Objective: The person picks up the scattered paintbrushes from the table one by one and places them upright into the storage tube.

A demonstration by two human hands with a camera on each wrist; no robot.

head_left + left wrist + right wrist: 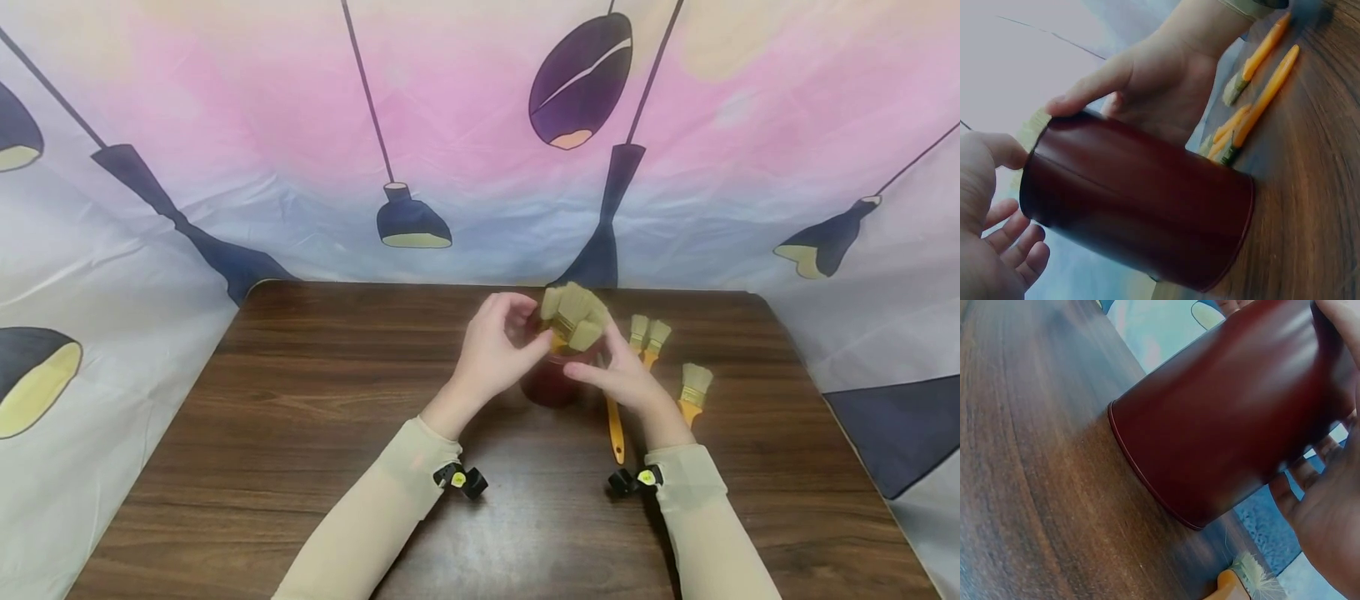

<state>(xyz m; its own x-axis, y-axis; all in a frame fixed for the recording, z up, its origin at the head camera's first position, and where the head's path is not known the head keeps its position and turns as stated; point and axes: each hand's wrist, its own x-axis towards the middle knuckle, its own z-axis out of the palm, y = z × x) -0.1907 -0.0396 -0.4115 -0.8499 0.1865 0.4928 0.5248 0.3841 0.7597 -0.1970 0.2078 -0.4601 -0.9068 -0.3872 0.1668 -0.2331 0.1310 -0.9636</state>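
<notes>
A dark red cylindrical can (551,385) stands on the table, several paintbrushes (573,312) in it with their pale bristles up. My right hand (626,375) grips the can's right side; in the right wrist view, its fingers (1304,472) curve round the wall. Its thumb (1088,90) lies at the rim in the left wrist view. On the other side my left hand (491,350) is at the top of the can, thumb by the rim. The left hand's other fingers (1016,240) are loosely bent and hold nothing. The brush handles inside the can are mostly hidden.
Right of the can, two small paintbrushes (648,333) lie side by side, and a wider paintbrush (696,387) lies nearer the right forearm. An orange brush handle (616,433) sticks out below the right hand. A printed cloth (465,125) hangs behind the wooden table (315,383).
</notes>
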